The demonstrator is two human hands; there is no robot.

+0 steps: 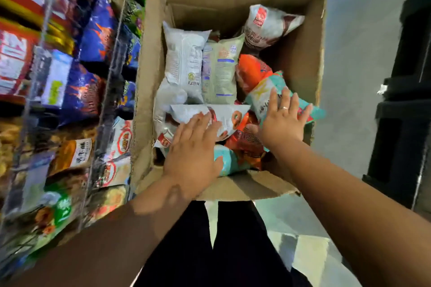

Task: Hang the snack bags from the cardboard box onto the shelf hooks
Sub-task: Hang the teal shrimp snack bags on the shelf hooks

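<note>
An open cardboard box (300, 58) stands on the floor below me, holding several snack bags. My left hand (193, 154) lies flat, fingers spread, on a white bag with a pretzel picture (229, 115) at the box's near side. My right hand (283, 121) rests with fingers apart on a teal and white bag (263, 95) leaning at the box's right side. Neither hand has closed around a bag. Further back lie a white bag (184, 60), a pale green bag (221, 70), an orange bag (250, 70) and a white and brown bag (268, 25).
A wire shelf rack (112, 63) with hanging snack bags fills the left side, close against the box. Blue bags (98, 32) hang in its middle rows. Grey floor (354, 65) lies to the right, with dark furniture (405, 100) at the far right edge.
</note>
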